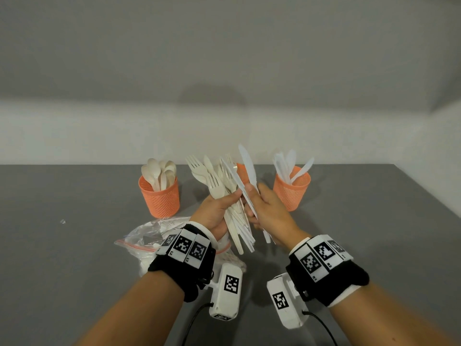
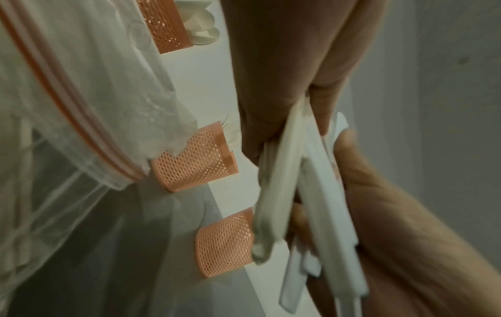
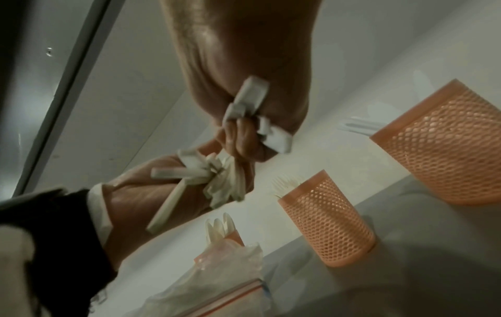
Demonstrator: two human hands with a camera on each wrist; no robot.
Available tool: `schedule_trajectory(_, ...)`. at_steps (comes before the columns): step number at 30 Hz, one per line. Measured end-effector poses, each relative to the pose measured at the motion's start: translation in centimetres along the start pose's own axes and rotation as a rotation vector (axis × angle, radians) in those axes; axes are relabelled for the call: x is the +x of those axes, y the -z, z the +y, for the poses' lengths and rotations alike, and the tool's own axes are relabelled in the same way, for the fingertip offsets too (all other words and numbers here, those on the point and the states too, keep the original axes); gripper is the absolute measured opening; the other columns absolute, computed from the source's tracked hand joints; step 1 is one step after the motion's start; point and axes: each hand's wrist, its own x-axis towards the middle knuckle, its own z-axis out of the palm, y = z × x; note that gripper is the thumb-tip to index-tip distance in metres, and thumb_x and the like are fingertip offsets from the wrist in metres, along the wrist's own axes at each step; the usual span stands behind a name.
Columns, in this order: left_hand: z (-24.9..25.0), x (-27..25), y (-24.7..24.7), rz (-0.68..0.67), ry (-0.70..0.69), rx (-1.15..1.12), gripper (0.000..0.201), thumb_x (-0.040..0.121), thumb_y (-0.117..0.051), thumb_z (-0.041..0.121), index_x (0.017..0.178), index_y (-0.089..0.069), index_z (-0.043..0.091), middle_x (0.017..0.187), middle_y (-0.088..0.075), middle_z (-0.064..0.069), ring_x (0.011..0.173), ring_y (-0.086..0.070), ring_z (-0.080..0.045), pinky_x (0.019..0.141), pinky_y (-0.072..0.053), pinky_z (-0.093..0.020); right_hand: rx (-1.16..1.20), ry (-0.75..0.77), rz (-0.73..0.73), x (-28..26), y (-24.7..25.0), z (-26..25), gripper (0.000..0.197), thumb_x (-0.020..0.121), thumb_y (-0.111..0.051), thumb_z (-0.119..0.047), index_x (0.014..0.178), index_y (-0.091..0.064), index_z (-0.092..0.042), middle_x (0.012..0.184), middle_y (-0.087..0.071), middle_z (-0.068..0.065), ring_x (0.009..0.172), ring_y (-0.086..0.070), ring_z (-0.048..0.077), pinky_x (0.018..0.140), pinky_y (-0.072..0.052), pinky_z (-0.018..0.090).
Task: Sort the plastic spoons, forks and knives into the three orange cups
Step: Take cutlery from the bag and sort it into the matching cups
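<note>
Above the grey table [image 1: 74, 245] my left hand [image 1: 219, 208] grips a fanned bundle of cream forks [image 1: 214, 183], handles pointing down toward me. My right hand [image 1: 264, 208] pinches white knives [image 1: 247, 166], blades up, right beside that bundle. Three orange mesh cups stand behind: the left cup [image 1: 161, 198] holds spoons [image 1: 159, 171], the middle cup [image 1: 243, 172] is mostly hidden behind the cutlery, and the right cup [image 1: 291, 188] holds knives [image 1: 291, 166]. In the right wrist view the knife handles [image 3: 249, 100] stick out of the curled fingers [image 3: 241, 139]. In the left wrist view the fork handles [image 2: 276, 182] pass under the hand.
A crumpled clear zip bag [image 1: 149, 236] with an orange seal lies on the table under my left wrist, also filling the left of the left wrist view as the bag [image 2: 67, 128]. A white wall [image 1: 224, 71] rises right behind the cups. The table's right edge [image 1: 429, 191] runs diagonally.
</note>
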Motion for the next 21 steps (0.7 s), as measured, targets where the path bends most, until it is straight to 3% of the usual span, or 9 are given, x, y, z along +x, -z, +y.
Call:
schedule_trajectory(3, 0.0, 0.4, 0.0, 0.042, -0.019, 0.015, 0.034, 0.090, -0.053, 0.007, 0.122, -0.053, -0.004, 0.097, -0.065, -0.022, 0.086, -0.062, -0.035, 0.082, -0.054, -0.047, 0.027, 0.045, -0.058, -0.2, 0.5, -0.4, 0.016, 0.096, -0.047, -0.030, 0.085, -0.052, -0.018, 0.046, -0.043, -0.010, 0.035, -0.038, 0.001, 0.038, -0.032, 0.013)
schedule_trajectory(4, 0.1, 0.7, 0.0, 0.046, -0.028, 0.020, 0.028, 0.088, -0.057, 0.006, 0.115, -0.056, -0.003, 0.092, -0.065, -0.019, 0.085, -0.060, -0.032, 0.084, -0.053, -0.044, 0.023, 0.055, -0.052, 0.0, 0.9, -0.7, 0.016, 0.096, -0.047, -0.026, 0.082, -0.052, -0.019, 0.042, -0.046, -0.011, 0.035, -0.041, 0.000, 0.040, -0.033, 0.011)
schedule_trajectory(7, 0.4, 1.2, 0.3, 0.054, -0.033, 0.048, 0.003, 0.087, -0.056, 0.004, 0.087, -0.054, 0.007, 0.063, -0.053, -0.007, 0.062, -0.053, -0.018, 0.067, -0.049, -0.029, -0.066, 0.098, 0.126, 1.9, 3.4, -1.4, 0.023, 0.097, -0.045, -0.027, 0.074, -0.048, -0.026, 0.045, -0.048, -0.010, 0.037, -0.043, -0.001, 0.045, -0.038, 0.017)
schedule_trajectory(9, 0.6, 1.1, 0.3, 0.058, -0.038, 0.075, 0.008, 0.087, -0.052, 0.004, 0.082, -0.055, 0.009, 0.060, -0.054, -0.003, 0.059, -0.053, -0.014, 0.063, -0.048, -0.025, -0.102, 0.162, 0.279, 4.1, 5.9, -1.7, 0.024, 0.098, -0.041, -0.027, 0.075, -0.043, -0.025, 0.057, -0.045, -0.005, 0.041, -0.042, 0.000, 0.049, -0.041, 0.017)
schedule_trajectory(11, 0.7, 1.2, 0.2, 0.058, -0.034, 0.082, 0.009, 0.088, -0.052, 0.005, 0.085, -0.058, 0.010, 0.064, -0.061, 0.000, 0.069, -0.059, -0.012, 0.067, -0.052, -0.026, -0.089, 0.239, 0.399, 6.5, 8.3, -1.9, 0.021, 0.100, -0.037, -0.023, 0.080, -0.041, -0.025, 0.065, -0.044, -0.002, 0.051, -0.045, -0.001, 0.057, -0.043, 0.012)
schedule_trajectory(14, 0.6, 1.5, 0.3, 0.088, 0.019, 0.093, 0.012, 0.092, -0.050, 0.010, 0.090, -0.062, 0.011, 0.078, -0.069, 0.004, 0.087, -0.065, -0.012, 0.076, -0.055, -0.031, -0.114, 0.291, 0.473, 9.2, 10.4, -1.2, 0.012, 0.101, -0.032, -0.022, 0.093, -0.040, -0.020, 0.072, -0.047, -0.005, 0.071, -0.051, 0.007, 0.075, -0.044, 0.018)
schedule_trajectory(16, 0.7, 1.7, 0.3, 0.092, 0.048, 0.088, 0.012, 0.092, -0.049, 0.013, 0.095, -0.060, 0.010, 0.089, -0.066, 0.000, 0.085, -0.068, -0.011, 0.075, -0.057, -0.029, -0.179, 0.246, 0.477, 10.4, 10.9, 0.4, 0.012, 0.101, -0.030, -0.024, 0.100, -0.039, -0.015, 0.077, -0.050, -0.007, 0.083, -0.053, 0.013, 0.077, -0.042, 0.019)
schedule_trajectory(18, 0.8, 2.0, 0.3, 0.092, 0.065, 0.066, 0.014, 0.092, -0.049, 0.015, 0.098, -0.060, 0.009, 0.094, -0.065, -0.003, 0.079, -0.071, -0.009, 0.071, -0.058, -0.027, -0.196, 0.150, 0.445, 11.2, 11.1, 2.4, 0.013, 0.101, -0.032, -0.024, 0.103, -0.040, -0.014, 0.082, -0.052, -0.008, 0.092, -0.054, 0.017, 0.084, -0.044, 0.027)
schedule_trajectory(21, 1.4, 2.2, 0.2, 0.055, 0.067, 0.033, 0.015, 0.088, -0.051, 0.015, 0.083, -0.065, 0.011, 0.084, -0.066, 0.000, 0.077, -0.065, -0.010, 0.072, -0.053, -0.027, -0.231, -0.022, 0.347, 11.9, 11.3, 4.8, 0.022, 0.098, -0.040, -0.023, 0.117, -0.043, -0.012, 0.102, -0.054, 0.000, 0.105, -0.053, 0.022, 0.101, -0.042, 0.042)
